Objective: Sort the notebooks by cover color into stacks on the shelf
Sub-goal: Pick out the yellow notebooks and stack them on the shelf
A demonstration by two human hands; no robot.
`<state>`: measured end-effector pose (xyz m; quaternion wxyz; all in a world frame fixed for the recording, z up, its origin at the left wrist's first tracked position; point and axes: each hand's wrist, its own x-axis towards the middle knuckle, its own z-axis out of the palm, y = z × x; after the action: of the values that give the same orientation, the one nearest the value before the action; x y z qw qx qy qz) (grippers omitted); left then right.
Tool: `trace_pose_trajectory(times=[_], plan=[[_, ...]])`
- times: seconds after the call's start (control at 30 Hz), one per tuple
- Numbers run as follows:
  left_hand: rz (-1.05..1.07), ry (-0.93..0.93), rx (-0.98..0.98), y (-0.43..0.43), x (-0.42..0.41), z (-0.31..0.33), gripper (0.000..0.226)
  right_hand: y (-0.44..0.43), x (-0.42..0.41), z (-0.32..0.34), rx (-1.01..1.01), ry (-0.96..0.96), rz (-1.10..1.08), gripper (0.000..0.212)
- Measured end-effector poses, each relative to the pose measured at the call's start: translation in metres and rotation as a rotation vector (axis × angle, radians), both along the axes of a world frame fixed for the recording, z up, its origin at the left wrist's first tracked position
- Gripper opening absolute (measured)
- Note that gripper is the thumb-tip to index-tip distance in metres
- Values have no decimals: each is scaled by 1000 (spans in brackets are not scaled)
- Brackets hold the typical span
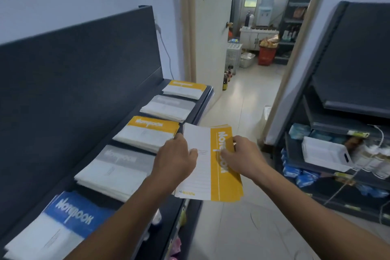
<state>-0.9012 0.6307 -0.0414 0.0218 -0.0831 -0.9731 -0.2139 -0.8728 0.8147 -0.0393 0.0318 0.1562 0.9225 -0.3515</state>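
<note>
5 stacks (145, 133) on the shelf (198, 110); I see a yellow notebook bundle (215, 183) held just beside it.
Left hand (175, 158) grips its left edge, right hand (242, 158) pinches its right.

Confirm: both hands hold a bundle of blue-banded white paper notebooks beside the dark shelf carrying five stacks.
Wrong colour. The head view shows the white paper notebooks held by the left hand and right hand have yellow bands, not blue. The dark shelf beside them does carry five stacks.
</note>
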Motion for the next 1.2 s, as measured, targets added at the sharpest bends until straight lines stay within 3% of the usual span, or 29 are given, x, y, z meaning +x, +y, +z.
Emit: trace_pose_trajectory(times=[0.5,0.83,1.03,1.2], plan=[[140,17,-23,144,-184,2,43,146,-197,8,-35,-9,119,23],[211,-5,-59,173,-350,-8,46,176,-366,-5,-58,9,179,8],[288,-19,-46,170,-431,-11,43,173,-463,-4,-47,-8,241,22],[382,-37,0,151,-472,-12,41,152,-523,-2,-25,-26,338,12]])
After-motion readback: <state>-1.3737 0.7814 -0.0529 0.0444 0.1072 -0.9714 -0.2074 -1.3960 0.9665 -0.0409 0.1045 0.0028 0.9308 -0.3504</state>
